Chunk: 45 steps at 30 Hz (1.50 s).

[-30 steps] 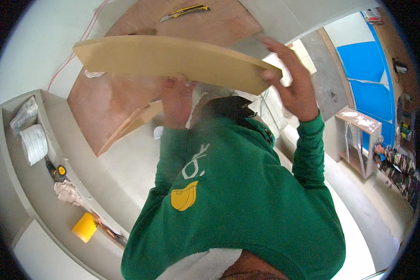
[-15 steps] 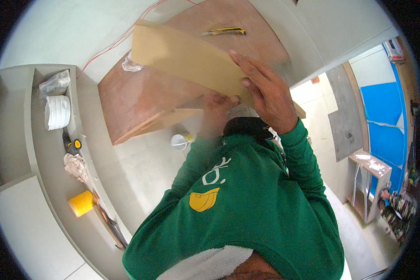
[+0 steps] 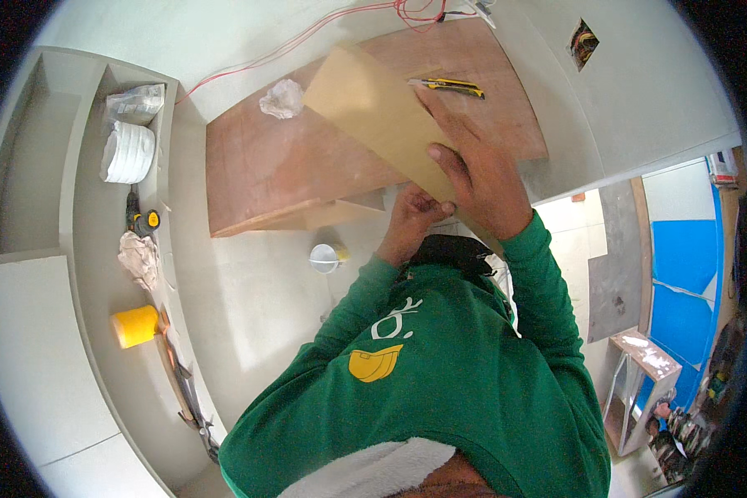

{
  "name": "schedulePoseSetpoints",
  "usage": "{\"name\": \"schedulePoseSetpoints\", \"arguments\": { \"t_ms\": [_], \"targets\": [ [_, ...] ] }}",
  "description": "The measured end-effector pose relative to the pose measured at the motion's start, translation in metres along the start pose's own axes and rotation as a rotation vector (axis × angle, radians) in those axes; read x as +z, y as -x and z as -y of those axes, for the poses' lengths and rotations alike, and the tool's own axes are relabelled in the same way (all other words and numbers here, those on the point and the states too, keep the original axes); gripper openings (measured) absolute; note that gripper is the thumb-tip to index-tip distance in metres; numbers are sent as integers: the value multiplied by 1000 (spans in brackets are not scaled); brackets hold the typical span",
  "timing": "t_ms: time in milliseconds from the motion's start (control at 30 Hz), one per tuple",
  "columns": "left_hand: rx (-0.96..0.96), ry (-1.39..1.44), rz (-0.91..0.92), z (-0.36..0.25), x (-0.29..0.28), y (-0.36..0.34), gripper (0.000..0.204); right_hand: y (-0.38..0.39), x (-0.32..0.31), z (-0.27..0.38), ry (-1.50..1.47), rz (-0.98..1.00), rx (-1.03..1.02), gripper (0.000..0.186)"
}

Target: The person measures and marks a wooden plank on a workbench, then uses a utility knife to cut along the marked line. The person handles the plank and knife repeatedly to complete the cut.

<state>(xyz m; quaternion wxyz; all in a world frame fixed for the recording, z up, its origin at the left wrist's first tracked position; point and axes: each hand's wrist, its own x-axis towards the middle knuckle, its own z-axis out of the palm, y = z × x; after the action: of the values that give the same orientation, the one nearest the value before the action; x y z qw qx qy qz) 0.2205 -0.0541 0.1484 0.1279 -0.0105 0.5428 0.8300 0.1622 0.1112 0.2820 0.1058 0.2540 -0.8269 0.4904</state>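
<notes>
A stiff tan sheet [image 3: 378,116], its kind not certain, slants over a reddish-brown board. My right hand [image 3: 494,187] holds it along the right side, thumb on top and fingers stretched along the edge. At the sheet's near end, my left hand [image 3: 413,222] has thumb and fingers pinched together at the lower edge. A yellow and black utility knife [image 3: 456,86] lies on the board [image 3: 257,174] just beyond my right fingers. Left of the sheet sits a crumpled white wad [image 3: 282,99].
Below the board's near edge stands a small white bucket [image 3: 324,259]. Left shelving holds a white roll [image 3: 128,153], a black and yellow power tool [image 3: 144,220], a cloth [image 3: 139,259] and a yellow spool [image 3: 134,326]. Red wires [image 3: 307,31] run along the back wall.
The whole view has shifted, with more of the back wall showing. The sheet now points more steeply away from me. My left hand, blurred before, shows clearly at its near edge.
</notes>
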Motion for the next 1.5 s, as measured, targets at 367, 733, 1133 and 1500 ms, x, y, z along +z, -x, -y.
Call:
{"name": "schedulePoseSetpoints", "arguments": {
  "t_ms": [367,733,1133,1500],
  "targets": [
    [4,405,-103,13,-2,-5,39,-28,-4,-32,-605,209,84,55],
    [255,-176,-402,-1,10,-63,38,-66,27,-10,-663,-355,42,22],
    [148,-214,-255,16,3,-68,41,-58,-15,-28,-689,-121,21,43],
    [-36,-406,304,-9,69,-64,41,86,-21,-7,-245,-840,31,50]
  ]
}}
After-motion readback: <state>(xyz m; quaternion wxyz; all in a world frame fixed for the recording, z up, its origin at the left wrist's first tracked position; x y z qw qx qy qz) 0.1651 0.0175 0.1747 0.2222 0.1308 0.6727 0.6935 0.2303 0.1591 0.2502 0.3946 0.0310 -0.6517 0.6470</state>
